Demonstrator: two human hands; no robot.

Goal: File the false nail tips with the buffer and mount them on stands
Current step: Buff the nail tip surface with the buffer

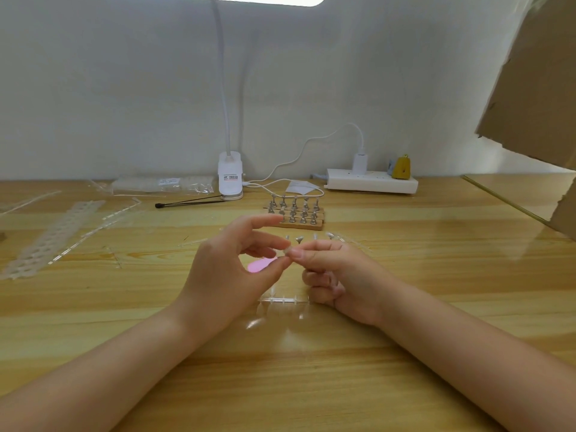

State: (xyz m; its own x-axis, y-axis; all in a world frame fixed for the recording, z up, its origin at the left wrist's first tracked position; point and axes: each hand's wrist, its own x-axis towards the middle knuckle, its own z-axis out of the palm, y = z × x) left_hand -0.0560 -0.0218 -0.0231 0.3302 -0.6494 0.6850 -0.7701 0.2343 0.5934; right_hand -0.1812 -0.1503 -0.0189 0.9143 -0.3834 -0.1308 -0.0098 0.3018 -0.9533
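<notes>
My left hand (230, 269) and my right hand (339, 275) meet above the wooden table (436, 275). Both pinch a small clear false nail tip (285, 252) between fingertips. A pink buffer (260, 264) lies on the table behind my left hand, mostly hidden. A clear strip of nail tips (283, 302) lies just below my hands. Several metal stands on wooden bases (296, 213) stand behind my hands. A few loose stands (300, 239) sit in a row just beyond my fingers.
A white clip lamp (230, 176) and a white power strip (371, 181) stand at the back. Empty clear nail tip frames (46, 238) and a plastic bag (162, 183) lie at left. A black thin tool (190, 202) lies near the lamp. Cardboard (536, 73) hangs at right.
</notes>
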